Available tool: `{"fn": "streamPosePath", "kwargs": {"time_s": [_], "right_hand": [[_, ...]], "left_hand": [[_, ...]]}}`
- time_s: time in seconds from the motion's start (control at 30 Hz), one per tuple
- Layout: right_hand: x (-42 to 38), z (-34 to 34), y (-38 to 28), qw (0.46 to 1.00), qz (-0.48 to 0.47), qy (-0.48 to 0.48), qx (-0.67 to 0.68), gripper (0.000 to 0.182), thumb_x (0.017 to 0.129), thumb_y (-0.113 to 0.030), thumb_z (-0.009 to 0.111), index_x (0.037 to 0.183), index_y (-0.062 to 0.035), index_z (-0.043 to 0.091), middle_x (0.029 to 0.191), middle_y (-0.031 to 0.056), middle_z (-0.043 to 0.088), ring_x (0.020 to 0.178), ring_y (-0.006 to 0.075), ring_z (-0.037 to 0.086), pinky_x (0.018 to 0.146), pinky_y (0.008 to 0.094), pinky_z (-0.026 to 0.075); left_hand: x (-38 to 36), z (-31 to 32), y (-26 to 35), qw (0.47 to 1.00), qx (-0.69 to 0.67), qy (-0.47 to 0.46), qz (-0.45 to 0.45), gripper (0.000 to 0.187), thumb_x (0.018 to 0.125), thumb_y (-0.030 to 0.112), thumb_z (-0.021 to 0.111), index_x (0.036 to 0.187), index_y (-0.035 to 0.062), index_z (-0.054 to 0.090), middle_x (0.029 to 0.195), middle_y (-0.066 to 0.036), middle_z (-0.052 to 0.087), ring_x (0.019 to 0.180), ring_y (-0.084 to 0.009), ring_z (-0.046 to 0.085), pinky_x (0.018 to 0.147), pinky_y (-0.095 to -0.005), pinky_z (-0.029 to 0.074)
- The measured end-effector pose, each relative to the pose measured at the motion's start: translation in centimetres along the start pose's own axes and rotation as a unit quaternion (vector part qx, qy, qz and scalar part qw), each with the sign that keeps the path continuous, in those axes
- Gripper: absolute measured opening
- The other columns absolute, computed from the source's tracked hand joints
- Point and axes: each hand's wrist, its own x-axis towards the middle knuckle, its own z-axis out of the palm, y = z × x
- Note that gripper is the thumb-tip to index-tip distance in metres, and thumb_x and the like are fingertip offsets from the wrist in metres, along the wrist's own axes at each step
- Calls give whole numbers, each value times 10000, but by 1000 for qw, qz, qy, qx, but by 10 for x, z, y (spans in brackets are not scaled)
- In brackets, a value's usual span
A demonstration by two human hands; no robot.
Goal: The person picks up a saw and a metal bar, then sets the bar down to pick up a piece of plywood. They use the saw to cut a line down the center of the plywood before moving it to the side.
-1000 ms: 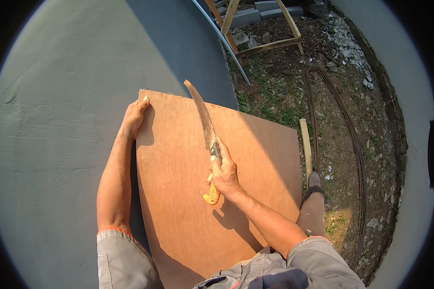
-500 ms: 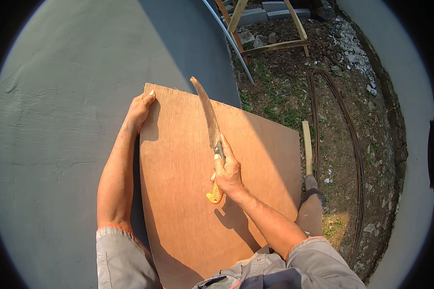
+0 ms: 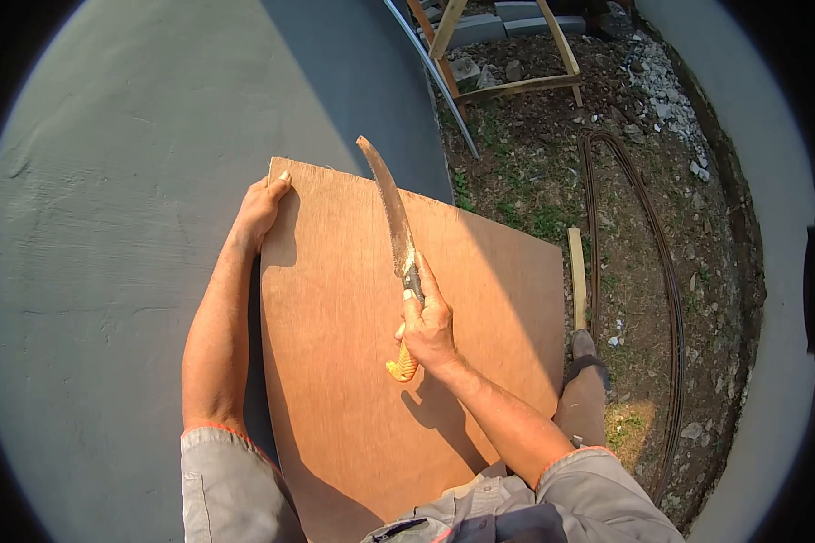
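Observation:
A reddish-brown plywood sheet (image 3: 335, 362) stretches away in front of my body. My left hand (image 3: 264, 210) grips its far left corner, thumb on top and the fingers hidden at the edge. Over the middle of the sheet, my right hand (image 3: 428, 328) is closed around the handle of a pruning saw (image 3: 389, 204). The saw's curved, rust-marked blade points away from me, its teeth toward the left. Its yellow-orange grip end shows below my fist, and the shadow of hand and saw falls on the wood.
A grey wall (image 3: 127, 226) fills the left side. On the right, bent steel rods (image 3: 666, 262) and a wooden batten (image 3: 577, 276) lie on rough soil near my foot (image 3: 586, 348). A timber frame (image 3: 516, 88), concrete blocks (image 3: 480, 30) and white rubble (image 3: 661, 90) are farther off.
The saw has shifted very slightly, its tip moving a little farther away from me. My left hand and the plywood sheet stay almost where they were.

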Motion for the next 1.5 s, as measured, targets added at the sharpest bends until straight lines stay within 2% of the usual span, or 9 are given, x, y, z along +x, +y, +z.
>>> {"fn": "streamPosePath", "kwargs": {"time_s": [0.1,0.3,0.4,0.5,0.6,0.7,0.77,0.87,1.5], "right_hand": [[-1,-2,-7,997,72,-28,30,622,1042,-42,447,1640,-49,276,1379,192,640,661,125,651,602,289,537],[1,1,4,1000,-17,3,-7,619,1041,-53,459,1633,-31,281,1405,214,626,792,158,700,690,292,556],[0,-1,-3,995,91,-34,28,617,1037,-51,457,1629,-22,286,1488,243,566,971,216,726,803,311,564],[3,5,19,1000,-17,7,-2,617,1034,-45,454,1628,-22,287,1474,251,576,1067,245,715,871,330,555],[4,4,25,1000,-11,7,-5,621,1033,-43,454,1631,-31,286,1451,242,594,1011,229,719,844,329,558],[5,7,21,999,-38,14,-14,645,1047,-26,440,1659,-142,269,824,15,516,540,86,527,494,285,554],[2,2,6,998,43,-20,32,649,1047,-35,445,1660,-151,268,842,31,544,531,89,541,494,285,546],[7,8,49,996,-68,13,-56,645,1056,-72,455,1664,-161,258,832,41,575,530,106,575,507,302,549],[3,1,6,998,52,-23,6,652,1059,-74,453,1665,-160,230,857,58,565,541,134,589,508,322,562]], "left_hand": [[-4,2,4,1000,6,3,-5,384,1061,350,573,1240,15,633,1060,-123,721,869,-202,699,759,-397,583],[-6,3,5,1000,7,-2,-2,387,1062,352,571,1243,15,629,1062,-123,718,870,-201,698,759,-395,583],[-8,3,6,1000,11,4,-6,388,1063,350,570,1246,14,628,1066,-123,717,871,-198,696,759,-392,581],[-8,3,6,1000,17,3,-6,389,1063,348,568,1249,11,627,1068,-123,716,871,-197,693,758,-390,579],[-8,3,5,1000,14,2,-6,392,1063,349,567,1248,9,628,1064,-121,716,869,-197,691,760,-390,577],[1,0,-5,1000,3,-8,5,391,1061,350,569,1243,10,634,1059,-117,717,869,-198,691,766,-390,575],[3,-4,-8,999,-14,-22,22,387,1060,349,570,1240,13,638,1057,-116,718,872,-199,693,769,-389,575],[4,1,-8,1000,-17,-12,20,369,1060,329,570,1233,12,646,1064,-115,721,887,-197,694,789,-386,571],[17,5,-25,996,-51,-41,54,341,1061,304,557,1218,18,657,1043,-95,721,877,-185,683,787,-379,560]]}}
